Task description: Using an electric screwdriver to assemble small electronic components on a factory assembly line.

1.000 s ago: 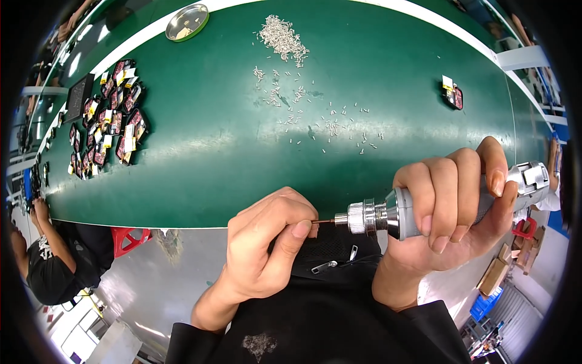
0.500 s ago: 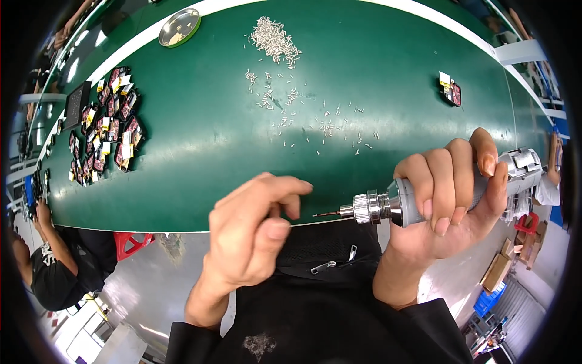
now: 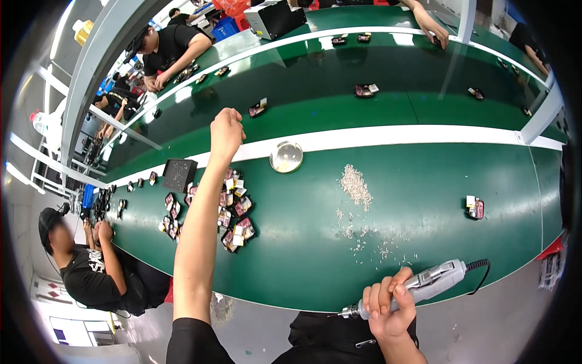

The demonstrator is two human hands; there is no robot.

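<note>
Right hand grips a grey electric screwdriver at the green desk edge; left hand, closed in an empty fist, stretches across small parts.

Long green work tables with white edge strips (curving in the lens) over grey floor

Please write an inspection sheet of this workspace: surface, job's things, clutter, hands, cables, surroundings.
Surface: green table, white stripe behind.
Job's things: grey electric screwdriver; screw pile; cluster of small parts.
Clutter: loose screws; round dish; black box; lone part.
Hands: right hand grips the screwdriver; left hand reaches far forward, closed, contents not visible.
Cables: black cord at the screwdriver's rear.
Surroundings: co-workers seated along green belts.
</note>
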